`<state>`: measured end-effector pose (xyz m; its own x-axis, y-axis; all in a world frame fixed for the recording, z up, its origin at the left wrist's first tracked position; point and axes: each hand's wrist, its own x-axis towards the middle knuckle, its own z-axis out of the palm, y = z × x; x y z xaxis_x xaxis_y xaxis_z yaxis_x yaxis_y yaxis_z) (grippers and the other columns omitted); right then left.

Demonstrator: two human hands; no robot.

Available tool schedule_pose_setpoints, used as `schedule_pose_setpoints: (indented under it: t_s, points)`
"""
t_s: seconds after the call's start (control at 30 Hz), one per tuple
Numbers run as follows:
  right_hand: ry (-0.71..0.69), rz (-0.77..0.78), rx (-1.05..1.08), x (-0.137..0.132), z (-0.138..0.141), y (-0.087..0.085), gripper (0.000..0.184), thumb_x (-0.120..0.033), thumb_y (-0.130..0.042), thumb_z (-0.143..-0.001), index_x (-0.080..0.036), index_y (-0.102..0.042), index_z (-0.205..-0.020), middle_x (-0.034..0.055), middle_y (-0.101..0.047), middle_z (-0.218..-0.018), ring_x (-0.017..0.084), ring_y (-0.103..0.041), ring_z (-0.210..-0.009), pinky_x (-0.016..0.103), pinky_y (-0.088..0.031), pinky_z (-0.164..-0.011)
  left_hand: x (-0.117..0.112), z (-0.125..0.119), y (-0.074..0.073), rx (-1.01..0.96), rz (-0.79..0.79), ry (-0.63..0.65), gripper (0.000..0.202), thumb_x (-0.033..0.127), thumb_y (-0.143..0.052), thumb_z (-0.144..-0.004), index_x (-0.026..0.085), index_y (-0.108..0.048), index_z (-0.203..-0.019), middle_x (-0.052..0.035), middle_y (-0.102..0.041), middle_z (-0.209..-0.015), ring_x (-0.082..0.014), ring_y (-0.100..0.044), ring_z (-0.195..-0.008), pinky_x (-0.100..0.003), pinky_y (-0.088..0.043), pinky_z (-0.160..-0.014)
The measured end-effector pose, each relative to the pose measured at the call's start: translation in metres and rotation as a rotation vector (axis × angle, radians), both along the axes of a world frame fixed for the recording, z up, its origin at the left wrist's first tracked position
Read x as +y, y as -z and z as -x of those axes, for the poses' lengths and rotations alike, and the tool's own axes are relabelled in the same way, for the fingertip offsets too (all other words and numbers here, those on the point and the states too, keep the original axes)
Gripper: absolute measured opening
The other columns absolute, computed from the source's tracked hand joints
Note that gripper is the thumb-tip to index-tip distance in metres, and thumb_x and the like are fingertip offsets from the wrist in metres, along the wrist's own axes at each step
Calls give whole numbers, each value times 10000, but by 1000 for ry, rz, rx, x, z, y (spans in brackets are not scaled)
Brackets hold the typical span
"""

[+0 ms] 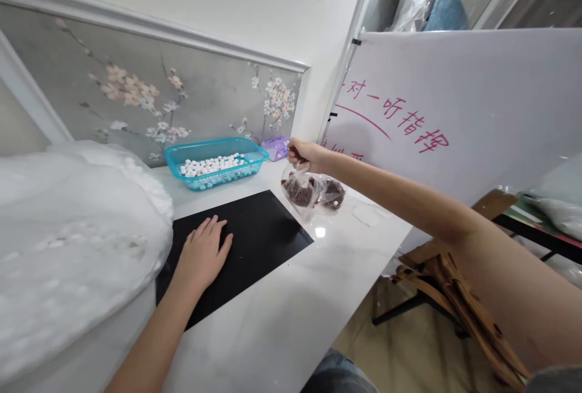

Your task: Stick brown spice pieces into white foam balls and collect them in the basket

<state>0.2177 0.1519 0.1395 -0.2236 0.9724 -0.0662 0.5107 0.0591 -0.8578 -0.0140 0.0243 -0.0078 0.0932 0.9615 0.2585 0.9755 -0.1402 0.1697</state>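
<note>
My left hand (205,248) lies flat with fingers spread on a black rectangular mat (259,235). At the far side of the table, my right hand (305,155) is closed, with a bit of something dark brown showing between its fingers. Just below that hand sits a clear plastic bag (300,193) with dark brown contents, too small to name. Close beside it on the right is more clear plastic with brown pieces (334,194). A blue translucent tray (193,153) holding many small white balls (211,165) stands behind the mat.
A large white sack (77,247) bulges at the left, against the mat's edge. Behind my right hand is a purple packet (275,148). The white table (282,320) ends at the right, where a brown bag (454,296) hangs low. A whiteboard (477,102) with red writing stands behind.
</note>
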Motion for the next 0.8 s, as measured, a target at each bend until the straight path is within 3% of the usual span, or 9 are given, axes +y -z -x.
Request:
schedule_pose_setpoints:
  t_s: [0.17, 0.3, 0.4, 0.5, 0.63, 0.73, 0.8]
  points:
    - [6, -95, -162, -4, 15, 12, 300, -288, -326, -835, -195, -343, -550, -24, -356, -468, 82, -302, -410, 201, -219, -386, -1, 0, 1, -11, 22, 1, 486, 365, -296, -890, 101, -524, -1228, -161, -449, -1374, -290, -375, -1293, -460, -321, -1028]
    - [12, -379, -465, -15, 25, 12, 285, -320, -431, -801, -173, -438, -557, 47, -513, -584, 136, -477, -584, 230, -291, -520, -1, -1, 3, -16, 29, -3, 479, 368, -289, -893, 117, -519, -1230, -153, -447, -1377, -289, -367, -1298, -465, -321, -1026]
    - [-36, -519, -712, -21, 31, 12, 282, -342, -395, -806, -164, -484, -606, 74, -572, -692, 152, -510, -631, 245, -289, -547, -2, -1, 3, -29, 27, -5, 465, 362, -295, -891, 125, -523, -1221, -149, -456, -1371, -293, -374, -1292, -475, -336, -1011]
    - [-65, -493, -649, -23, 35, 18, 305, -338, -368, -813, -164, -468, -584, 45, -533, -622, 124, -471, -566, 237, -278, -521, -3, -1, 1, -39, -22, 3, 441, 339, -320, -885, 113, -530, -1201, -160, -495, -1333, -296, -414, -1261, -464, -362, -987]
    - [-141, -349, -320, -25, 43, 35, 342, -296, -343, -821, -173, -396, -506, -12, -419, -479, 79, -390, -453, 209, -293, -484, -9, -8, -7, -132, -148, 81, 385, 308, -364, -876, 127, -534, -1172, -149, -590, -1208, -274, -524, -1136, -424, -393, -949]
    - [-237, -205, -152, -31, 52, 51, 356, -297, -305, -841, -179, -389, -516, -32, -392, -446, 71, -354, -407, 202, -301, -458, -14, -23, -9, -384, -162, 158, 354, 334, -410, -867, 169, -511, -1164, -118, -597, -1184, -253, -535, -1112, -420, -407, -940]
    - [-324, -210, -174, -35, 60, 59, 357, -290, -300, -845, -176, -404, -523, -31, -412, -449, 73, -371, -418, 201, -312, -473, -15, -33, -6, -670, -106, 168, 349, 354, -446, -854, 193, -486, -1161, -104, -586, -1195, -227, -545, -1106, -396, -427, -930]
